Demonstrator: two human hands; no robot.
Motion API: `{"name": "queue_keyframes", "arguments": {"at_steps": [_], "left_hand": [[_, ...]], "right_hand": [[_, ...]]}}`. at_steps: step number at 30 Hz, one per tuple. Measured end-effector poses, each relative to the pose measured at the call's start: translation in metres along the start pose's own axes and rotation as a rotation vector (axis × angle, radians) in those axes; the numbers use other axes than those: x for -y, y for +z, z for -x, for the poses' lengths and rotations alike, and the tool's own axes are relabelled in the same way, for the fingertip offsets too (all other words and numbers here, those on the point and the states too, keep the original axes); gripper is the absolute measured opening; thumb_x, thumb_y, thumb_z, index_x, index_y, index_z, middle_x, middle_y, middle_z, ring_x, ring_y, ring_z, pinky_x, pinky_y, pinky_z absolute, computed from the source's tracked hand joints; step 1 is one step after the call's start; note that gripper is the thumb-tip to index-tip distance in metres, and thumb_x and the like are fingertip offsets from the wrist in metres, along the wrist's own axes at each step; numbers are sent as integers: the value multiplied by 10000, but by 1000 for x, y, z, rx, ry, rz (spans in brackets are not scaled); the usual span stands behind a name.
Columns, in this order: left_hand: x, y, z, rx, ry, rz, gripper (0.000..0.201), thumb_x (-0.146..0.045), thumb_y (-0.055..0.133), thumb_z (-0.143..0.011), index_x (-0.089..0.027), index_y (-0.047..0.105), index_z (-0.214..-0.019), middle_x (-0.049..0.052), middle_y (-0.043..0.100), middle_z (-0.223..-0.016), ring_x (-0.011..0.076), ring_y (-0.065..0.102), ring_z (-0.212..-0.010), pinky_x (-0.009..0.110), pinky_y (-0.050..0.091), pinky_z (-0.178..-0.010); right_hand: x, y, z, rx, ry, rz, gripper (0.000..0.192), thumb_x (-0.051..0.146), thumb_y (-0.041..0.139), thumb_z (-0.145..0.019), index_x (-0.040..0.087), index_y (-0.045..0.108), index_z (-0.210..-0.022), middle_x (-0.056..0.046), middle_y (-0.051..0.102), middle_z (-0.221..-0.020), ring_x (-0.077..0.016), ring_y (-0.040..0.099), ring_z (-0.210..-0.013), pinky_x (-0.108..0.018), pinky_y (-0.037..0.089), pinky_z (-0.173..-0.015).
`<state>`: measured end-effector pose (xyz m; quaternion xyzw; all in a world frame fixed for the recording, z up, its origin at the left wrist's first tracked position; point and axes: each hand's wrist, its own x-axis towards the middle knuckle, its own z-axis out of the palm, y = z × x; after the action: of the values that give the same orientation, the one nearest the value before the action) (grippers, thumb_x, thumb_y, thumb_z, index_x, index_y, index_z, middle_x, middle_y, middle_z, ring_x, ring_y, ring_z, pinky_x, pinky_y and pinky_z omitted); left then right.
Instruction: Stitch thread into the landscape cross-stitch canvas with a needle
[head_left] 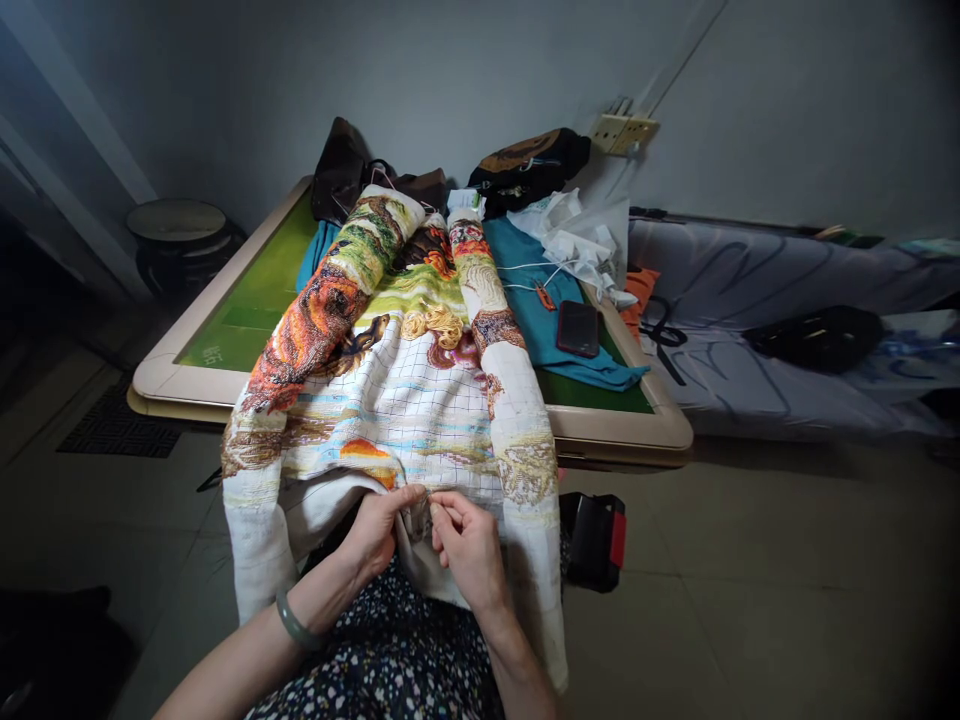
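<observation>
A large embroidery cloth [435,390] with a printed grid drapes from the table down to my lap, its two long sides rolled up. Colourful stitching covers the rolls and parts of the flat middle. My left hand [379,530] grips the near edge of the cloth, thumb on top and fingers underneath. Close beside it, my right hand [465,545] is closed in a pinch at the same edge; whatever sits between those fingertips is too small to make out. A bundle of yellow thread [433,325] lies on the cloth farther up.
A table with a pale rim [180,385] and green top stands ahead. On it are a teal cloth [525,290], a phone [577,329], small orange-handled snips [544,296], plastic bags [577,240] and dark bags [525,170]. A stool [176,222] is at left, a covered sofa [720,300] at right.
</observation>
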<state>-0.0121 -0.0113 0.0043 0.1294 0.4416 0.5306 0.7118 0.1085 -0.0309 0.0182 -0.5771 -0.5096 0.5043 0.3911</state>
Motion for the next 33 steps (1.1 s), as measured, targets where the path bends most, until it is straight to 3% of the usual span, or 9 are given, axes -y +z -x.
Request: {"name": "queue_keyframes", "arguments": {"at_steps": [5,11,15,24,33], "left_hand": [[-1,1,1,-22,-9,-11,214,-211,791,-572,-95,708,-731,53,704,-685,161,621,-621,281,482,-660],[-4,8,1,-88,-36,0,225,-210,811,-510,-89,696,-661,48,688,-641,141,599,-580,275,479,-633],[-5,10,1,-112,-81,9,233,-206,803,-484,-88,682,-645,39,671,-598,136,586,-545,264,466,-583],[-6,11,0,-40,-182,46,189,-221,750,-522,-93,639,-604,7,594,-492,115,511,-420,259,398,-451],[-4,10,-1,-20,-221,132,153,-179,730,-531,-101,614,-592,-9,568,-480,101,487,-409,253,376,-438]], "right_hand": [[-3,2,1,-11,17,-30,256,387,519,-844,148,608,-826,42,518,-518,-78,443,-362,-175,352,-365],[-6,3,-3,-91,-56,-1,199,320,580,-789,143,671,-791,-14,617,-630,-123,553,-507,-220,448,-506],[-11,6,-5,-132,-39,-50,193,308,597,-763,140,691,-784,-12,619,-596,-131,544,-500,-230,450,-504],[-27,18,-3,-218,-25,-211,183,317,632,-772,145,690,-784,17,574,-521,-115,507,-480,-212,424,-488],[-25,23,-1,-253,-39,-244,168,303,623,-787,146,680,-771,31,542,-512,-109,485,-480,-208,413,-493]]}}
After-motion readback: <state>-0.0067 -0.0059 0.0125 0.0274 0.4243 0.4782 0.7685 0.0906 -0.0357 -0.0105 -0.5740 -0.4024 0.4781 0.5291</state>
